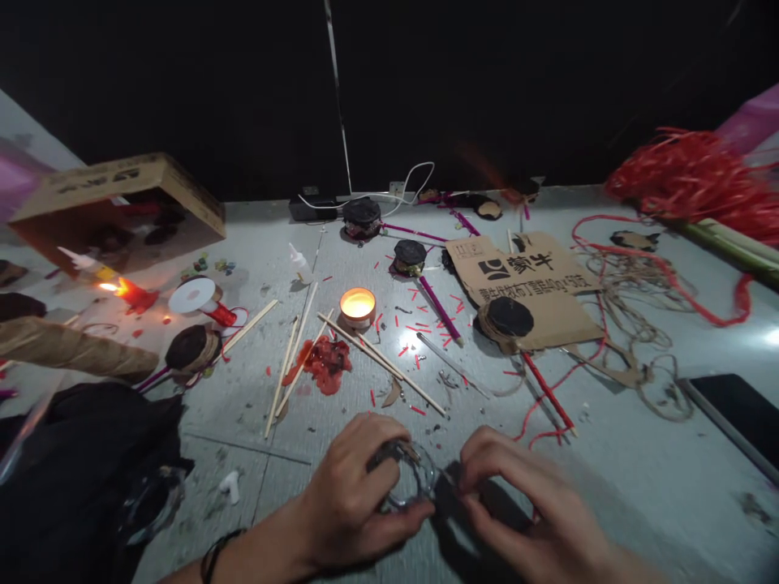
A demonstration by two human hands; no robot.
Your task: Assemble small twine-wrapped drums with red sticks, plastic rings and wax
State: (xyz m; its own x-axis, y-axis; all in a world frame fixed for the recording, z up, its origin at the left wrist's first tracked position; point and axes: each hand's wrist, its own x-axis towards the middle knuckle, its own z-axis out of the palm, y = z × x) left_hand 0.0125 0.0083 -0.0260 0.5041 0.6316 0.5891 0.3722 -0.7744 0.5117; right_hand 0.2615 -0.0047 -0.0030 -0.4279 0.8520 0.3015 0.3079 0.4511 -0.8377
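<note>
My left hand [359,495] is curled around a clear plastic ring [426,474], with fingers over its left side and thumb along the lower edge. Something small and brownish shows at the ring's top. Just right of it, my right hand [517,495] is closed in a pinch; a thin, faint strand seems to run from the ring to those fingertips, but I cannot make out what they hold. Beyond my hands lie wooden chopsticks [395,369] and a lit tea-light candle [358,307]. A small black drum on a red stick [548,393] rests partly on cardboard [569,316].
Red wax [329,365] and small red scraps litter the grey floor. Farther left, a lit red candle [137,298] burns before an open cardboard box [115,211]. Black cloth [85,462] lies at left, a phone [739,414] at right, tangled twine [633,292] beyond.
</note>
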